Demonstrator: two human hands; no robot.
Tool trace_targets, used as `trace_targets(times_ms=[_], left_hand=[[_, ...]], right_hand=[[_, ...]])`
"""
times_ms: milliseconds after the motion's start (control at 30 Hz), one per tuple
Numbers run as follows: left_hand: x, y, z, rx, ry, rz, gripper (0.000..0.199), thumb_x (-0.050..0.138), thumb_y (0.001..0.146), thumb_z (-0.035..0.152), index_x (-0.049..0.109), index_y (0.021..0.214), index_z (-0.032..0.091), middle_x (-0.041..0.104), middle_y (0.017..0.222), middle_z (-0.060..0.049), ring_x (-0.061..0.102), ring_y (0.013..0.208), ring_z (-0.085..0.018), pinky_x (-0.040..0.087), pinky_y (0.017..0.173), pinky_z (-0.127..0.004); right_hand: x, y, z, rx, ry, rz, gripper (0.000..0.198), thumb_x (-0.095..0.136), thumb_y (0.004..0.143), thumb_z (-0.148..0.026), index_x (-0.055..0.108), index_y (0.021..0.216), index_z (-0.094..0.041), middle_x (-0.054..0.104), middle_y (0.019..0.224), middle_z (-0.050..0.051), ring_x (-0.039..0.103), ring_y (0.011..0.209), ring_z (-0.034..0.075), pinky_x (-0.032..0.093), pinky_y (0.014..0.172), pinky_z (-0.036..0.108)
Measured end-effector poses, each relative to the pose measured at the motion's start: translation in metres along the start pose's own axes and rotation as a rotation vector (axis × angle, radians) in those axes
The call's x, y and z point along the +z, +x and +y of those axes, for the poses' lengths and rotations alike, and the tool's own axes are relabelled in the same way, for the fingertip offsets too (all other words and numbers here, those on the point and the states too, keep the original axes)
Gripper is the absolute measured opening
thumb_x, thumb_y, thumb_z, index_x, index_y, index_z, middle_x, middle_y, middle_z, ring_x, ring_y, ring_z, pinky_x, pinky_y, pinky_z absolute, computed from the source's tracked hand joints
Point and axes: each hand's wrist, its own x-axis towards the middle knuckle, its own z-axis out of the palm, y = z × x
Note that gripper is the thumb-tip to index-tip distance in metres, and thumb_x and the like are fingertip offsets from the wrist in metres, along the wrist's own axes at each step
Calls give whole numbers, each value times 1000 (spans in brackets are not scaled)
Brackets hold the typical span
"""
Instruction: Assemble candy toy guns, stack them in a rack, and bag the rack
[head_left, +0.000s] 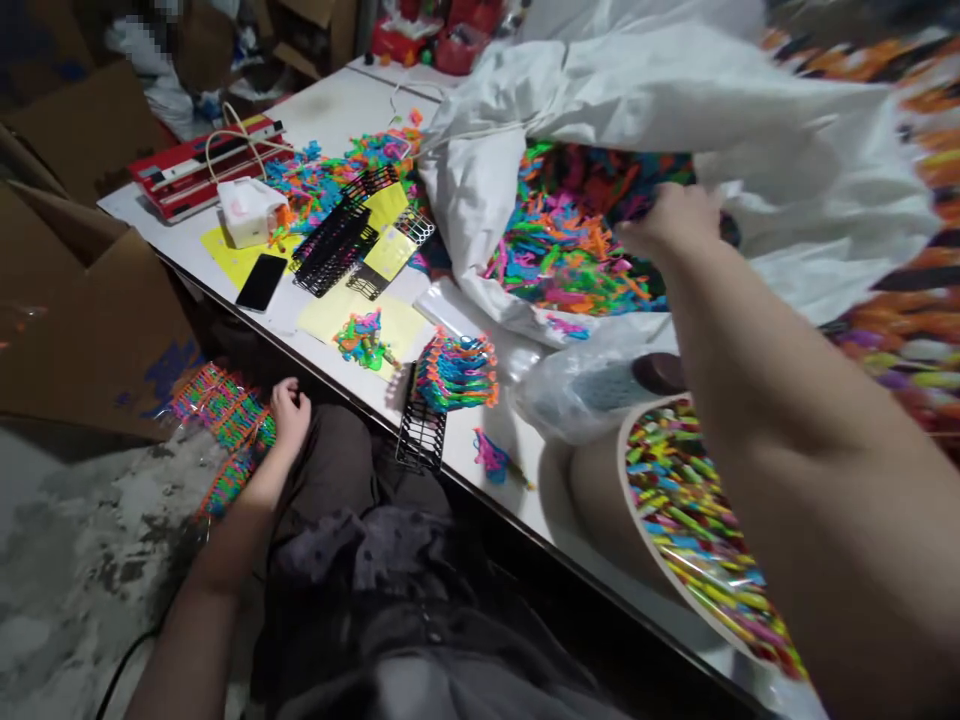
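Observation:
My right hand [677, 218] reaches into the mouth of a white woven sack [480, 190]. Inside the sack is a heap of small bright plastic figures [562, 240]; my right fingers are blurred and partly hidden. My left hand [291, 410] hangs by my thigh, fingers loosely curled and a little apart, with nothing visible in them. Near the table's front edge, a stack of coloured plastic pieces [456, 370] leans on a black lattice rack [421, 430]. A small pile of figures [364, 340] lies on yellow paper, and one pink and blue figure [491, 455] lies by itself.
A tub of colourful small pieces [630, 440] stands under my right forearm. On the table are a phone [261, 282], black lattice strips [330, 245] and a red sealing device [169, 185]. Packed bundles [225, 405] lie left beside a cardboard box [82, 330].

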Motion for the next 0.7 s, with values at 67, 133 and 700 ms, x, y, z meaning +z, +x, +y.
trace_targets(times_ms=[67,133,700], left_hand=[[-15,58,5,-19,96,109,40,58,81,19,47,119,11,53,117,-13,48,111,-21,37,100,-40],[-31,112,13,-8,121,124,57,64,80,27,39,128,9,45,130,-14,39,121,-25,29,105,-47],[14,-147,15,188,184,-347,23,45,82,22,63,97,23,64,92,-7,56,90,-25,41,83,-41]], right_hand=[[-14,-24,6,-144,67,52,44,54,88,-24,50,128,-6,53,131,20,43,129,19,26,107,36],[-29,-57,20,-242,138,115,39,51,89,-21,53,126,-10,51,135,17,40,131,19,23,110,34],[59,-28,-29,-286,33,-144,39,64,77,-21,52,111,-5,50,134,19,47,111,16,35,99,30]])
